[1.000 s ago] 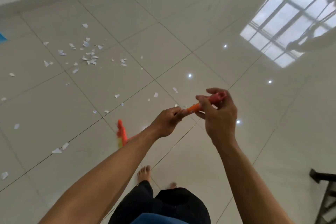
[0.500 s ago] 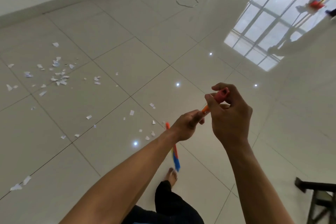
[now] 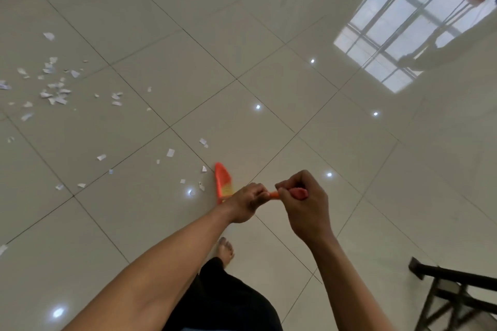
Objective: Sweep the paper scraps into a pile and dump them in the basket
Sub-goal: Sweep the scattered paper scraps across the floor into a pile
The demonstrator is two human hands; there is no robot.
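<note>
Your left hand (image 3: 246, 203) and right hand (image 3: 304, 204) both curl tight round the orange broom handle (image 3: 274, 194), left hand nearer the broom head (image 3: 223, 182), whose long axis runs away from you, paper scraps (image 3: 204, 168) lying just left of that head, most farther left.

Both arms bare, stretched forward and down, meeting mid-scene. Left hand (image 3: 248, 203): fingers curled round the orange handle (image 3: 274, 195), forearm running in from near left. Right hand (image 3: 304, 201): fist closed over the handle's top end, back of hand toward the camera, forearm entering from near right. Hands just beside each other, not touching — a short strip of handle shows between them. Left hand sits to the left of the right. One bare foot (image 3: 225, 250) planted below the left wrist — leg in dark cloth
</note>
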